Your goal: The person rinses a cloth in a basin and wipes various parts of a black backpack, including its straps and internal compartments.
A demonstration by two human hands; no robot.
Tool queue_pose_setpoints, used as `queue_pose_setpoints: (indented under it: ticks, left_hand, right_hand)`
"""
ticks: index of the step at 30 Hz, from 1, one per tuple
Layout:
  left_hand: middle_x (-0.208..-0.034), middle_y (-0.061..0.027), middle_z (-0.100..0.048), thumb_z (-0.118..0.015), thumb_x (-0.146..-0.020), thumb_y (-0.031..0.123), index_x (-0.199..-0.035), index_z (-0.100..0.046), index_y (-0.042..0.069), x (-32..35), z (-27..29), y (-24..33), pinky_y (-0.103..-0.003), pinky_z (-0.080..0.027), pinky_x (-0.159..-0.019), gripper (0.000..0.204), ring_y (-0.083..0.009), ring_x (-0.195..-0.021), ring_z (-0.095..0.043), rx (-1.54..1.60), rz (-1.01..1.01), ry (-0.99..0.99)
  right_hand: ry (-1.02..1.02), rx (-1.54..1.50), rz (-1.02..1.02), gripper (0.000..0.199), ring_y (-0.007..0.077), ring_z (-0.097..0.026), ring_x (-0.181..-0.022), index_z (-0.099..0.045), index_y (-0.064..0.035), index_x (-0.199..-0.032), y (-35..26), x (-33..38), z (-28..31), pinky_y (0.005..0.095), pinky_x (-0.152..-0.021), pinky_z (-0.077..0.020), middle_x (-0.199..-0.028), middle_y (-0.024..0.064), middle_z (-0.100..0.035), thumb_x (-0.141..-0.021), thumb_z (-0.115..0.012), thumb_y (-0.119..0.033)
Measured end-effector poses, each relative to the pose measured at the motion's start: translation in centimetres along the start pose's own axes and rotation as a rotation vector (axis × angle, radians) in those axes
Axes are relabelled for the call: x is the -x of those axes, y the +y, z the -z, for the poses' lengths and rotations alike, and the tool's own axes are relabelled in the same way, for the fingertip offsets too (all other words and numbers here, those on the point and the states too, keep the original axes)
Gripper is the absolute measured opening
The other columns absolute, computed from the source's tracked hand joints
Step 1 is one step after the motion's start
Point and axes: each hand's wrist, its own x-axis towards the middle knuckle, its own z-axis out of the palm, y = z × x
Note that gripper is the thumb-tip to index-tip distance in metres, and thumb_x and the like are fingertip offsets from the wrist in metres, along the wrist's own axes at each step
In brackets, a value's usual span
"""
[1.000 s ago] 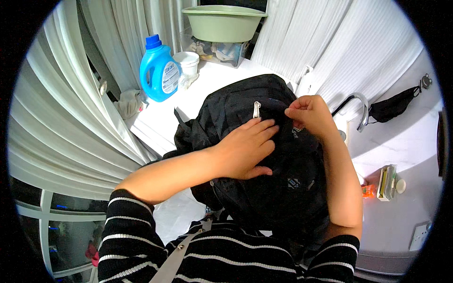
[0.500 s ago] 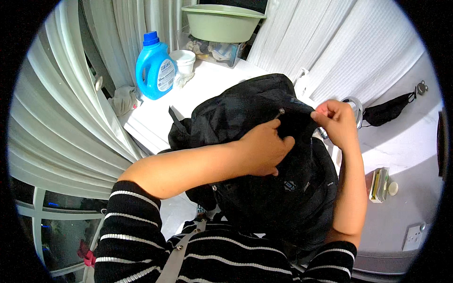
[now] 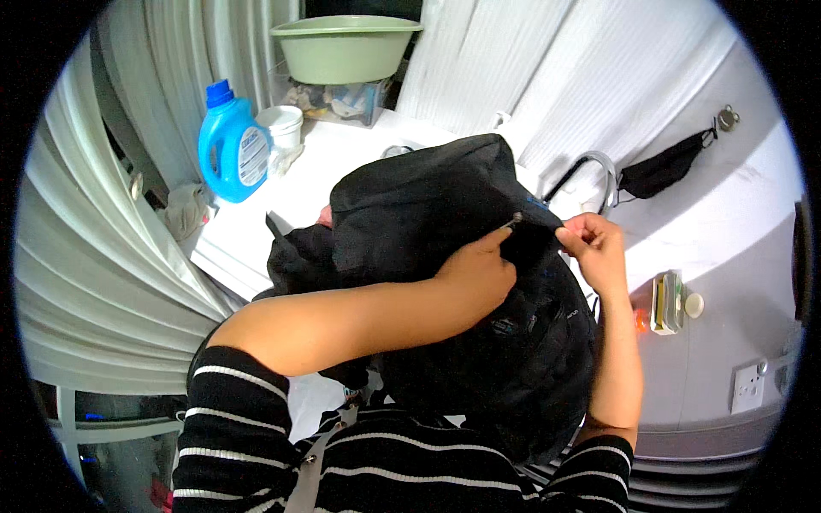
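A bulky black backpack (image 3: 402, 201) lies against my front and over the white counter. My left arm reaches across it, and my left hand (image 3: 481, 275) is closed at a small metal zipper pull (image 3: 516, 218) near the bag's opening. With thumb and forefinger, my right hand (image 3: 597, 252) pinches the bag's fabric edge to the right of the pull. Between the two hands the fabric sags into a dark fold. What is inside the backpack is hidden. The left fingertips beneath the hand are partly out of sight.
On the white counter (image 3: 355, 154) stand a blue detergent bottle (image 3: 233, 150), a white tub (image 3: 282, 126) and a clear bin (image 3: 342, 103) under a green basin (image 3: 346, 51). A curved chrome faucet (image 3: 599, 162) rises behind the bag. A black mask (image 3: 671, 167) hangs on the right wall.
The view has shifted, so the counter items sit further left. My left fingers have drawn in closer together by the zipper pull. The bag's upper part bulges differently; the right hand keeps its pinch.
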Motion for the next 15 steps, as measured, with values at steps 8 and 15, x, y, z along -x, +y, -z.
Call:
queue_pose_setpoints:
  ticks: [8,15]
  left_hand:
    - [-0.076,-0.0066,-0.06,-0.069,-0.076,0.029,-0.077,-0.061,0.011,5.4,0.2,-4.7,-0.05,-0.034,-0.101,0.02,-0.0263,-0.079,-0.058,0.184,0.091,0.286]
    - [-0.102,-0.0172,-0.065,-0.071,-0.076,0.017,-0.103,-0.064,0.0,10.8,1.1,-10.1,-0.041,-0.044,-0.089,0.033,-0.0338,-0.098,-0.059,0.23,0.399,0.487]
  right_hand:
    - [-0.422,0.036,0.333,0.052,0.0267,-0.06,-0.105,-0.053,-0.0015,-0.124,-1.0,2.1,-3.6,0.0347,-0.088,-0.0464,-0.113,0.0181,-0.062,-0.082,-0.07,-0.026]
    - [-0.761,0.592,0.242,0.037,0.0341,-0.062,-0.094,-0.064,-0.0085,-0.114,-2.2,4.5,-6.0,0.0407,-0.083,-0.0489,-0.103,0.0161,-0.065,-0.081,-0.067,-0.026]
